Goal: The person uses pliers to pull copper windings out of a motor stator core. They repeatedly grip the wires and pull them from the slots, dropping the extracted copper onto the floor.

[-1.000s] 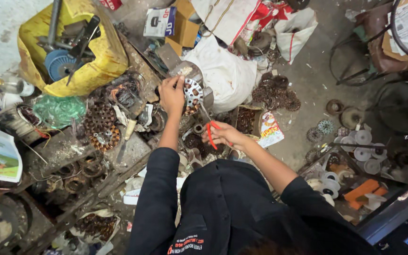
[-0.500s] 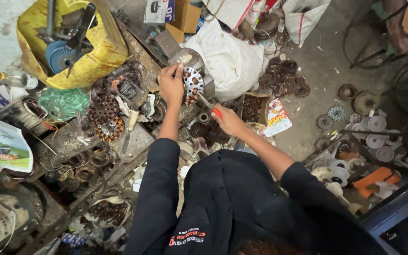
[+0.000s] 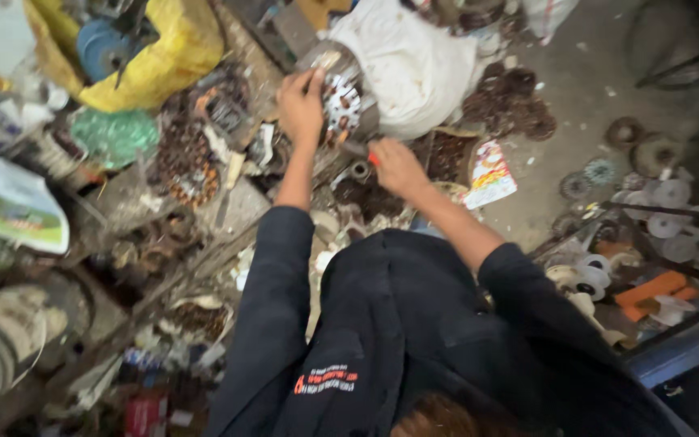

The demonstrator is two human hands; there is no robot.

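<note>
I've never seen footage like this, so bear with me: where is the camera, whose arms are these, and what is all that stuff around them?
There is no machine here. The camera sits on a person's head and looks down, so you see their own dark sleeves and two bare hands. The left hand grips a round metal part with shiny slots in it. The right hand holds a tool with a red handle and points its tip at that part; the picture is too blurred to tell what kind of tool it is. Around them lies workshop clutter: a white sack, a yellow bag with a blue wheel, rusty rings and pale discs on the floor.
</note>
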